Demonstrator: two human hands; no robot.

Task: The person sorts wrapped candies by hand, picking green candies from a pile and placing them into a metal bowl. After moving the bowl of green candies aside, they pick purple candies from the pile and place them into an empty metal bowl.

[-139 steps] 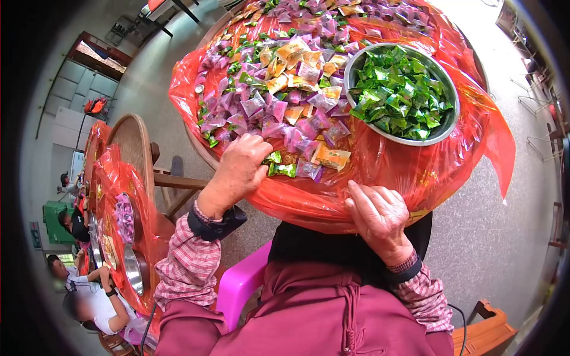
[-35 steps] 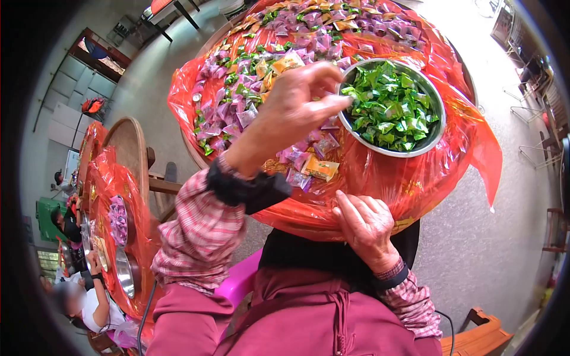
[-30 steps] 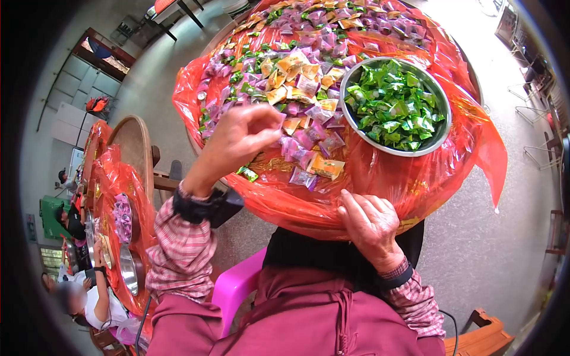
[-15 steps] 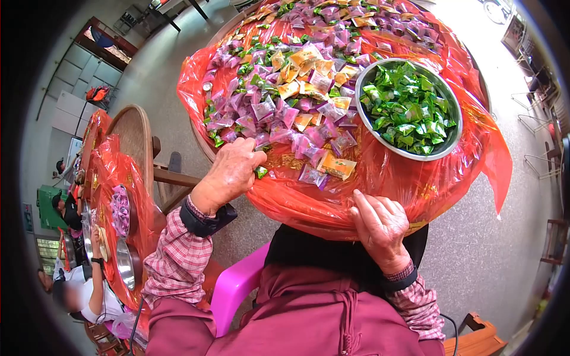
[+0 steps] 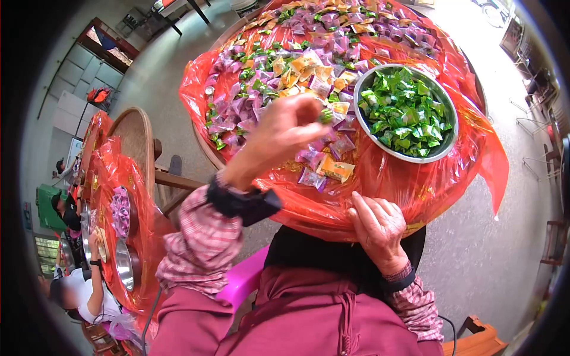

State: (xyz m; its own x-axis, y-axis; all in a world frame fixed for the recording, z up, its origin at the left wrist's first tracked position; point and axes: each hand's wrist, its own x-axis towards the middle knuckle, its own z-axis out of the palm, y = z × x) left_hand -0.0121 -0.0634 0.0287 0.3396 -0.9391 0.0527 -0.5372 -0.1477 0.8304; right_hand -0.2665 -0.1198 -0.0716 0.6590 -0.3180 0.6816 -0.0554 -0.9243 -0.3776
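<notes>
My left hand (image 5: 285,130) is raised over the pile of wrapped pieces, its fingertips pinching a small green packet (image 5: 326,115). Beneath and behind it lie purple packets (image 5: 228,113) and orange packets (image 5: 306,62) on red plastic sheeting (image 5: 409,184). A metal bowl (image 5: 407,159) full of green packets stands right of that hand. Near the front edge of the round table, my right hand (image 5: 380,228) rests on the red plastic with its fingers together; whether it grips the sheet is hard to make out. One orange packet (image 5: 336,169) lies just beyond it.
At the left, another table under red plastic holds a bowl of purple packets (image 5: 122,210) and an empty metal bowl (image 5: 124,264). People sit along it, one in a white shirt (image 5: 89,291). A pink chair (image 5: 246,276) is beside my legs.
My left hand has moved from the near left edge of the pile up and right toward the bowl, now with a green packet in it. My right hand has stayed in place.
</notes>
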